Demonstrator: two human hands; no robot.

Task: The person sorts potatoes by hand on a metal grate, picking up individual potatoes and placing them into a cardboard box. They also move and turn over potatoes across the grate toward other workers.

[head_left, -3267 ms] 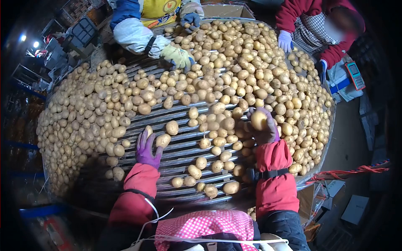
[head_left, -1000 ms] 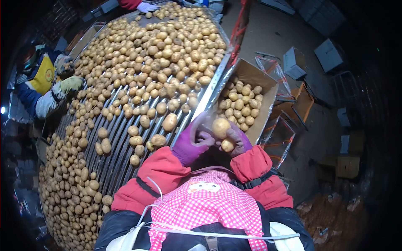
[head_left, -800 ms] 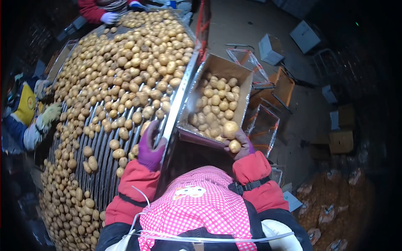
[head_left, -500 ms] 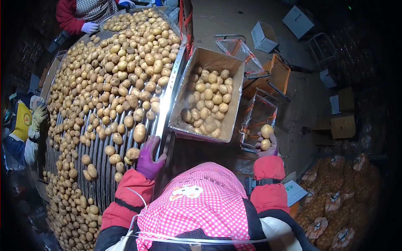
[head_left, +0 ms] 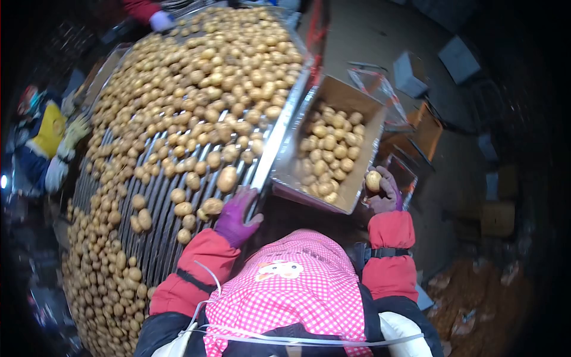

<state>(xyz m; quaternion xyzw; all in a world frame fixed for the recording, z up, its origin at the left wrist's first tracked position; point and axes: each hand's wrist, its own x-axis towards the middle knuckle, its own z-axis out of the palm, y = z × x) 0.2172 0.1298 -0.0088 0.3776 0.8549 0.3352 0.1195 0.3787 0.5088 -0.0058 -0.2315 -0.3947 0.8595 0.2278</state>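
Observation:
My left hand [head_left: 238, 219], in a purple glove, lies at the metal edge of the roller table with its thumb and fingers apart, holding nothing. Just beyond its fingertips is a potato [head_left: 212, 206] on the rollers. My gloved right hand [head_left: 388, 191] is closed around a potato [head_left: 373, 181] beside the right wall of a cardboard box [head_left: 284, 187]. Many potatoes [head_left: 333, 143] lie inside this plastic-lined box, which stands against the table's right side. The fingers partly cover the held potato.
Potatoes [head_left: 220, 77] thickly cover the far part of the roller table [head_left: 160, 238]. One co-worker's gloved hands [head_left: 76, 130] are at the left edge, another's hand [head_left: 162, 21] at the far end. Frames, boxes and blurred sacks [head_left: 488, 309] stand to the right.
The camera view has turned, moving the table and box rightward in the picture. My right hand has come closer to the box; two potatoes showed in it before, one shows now.

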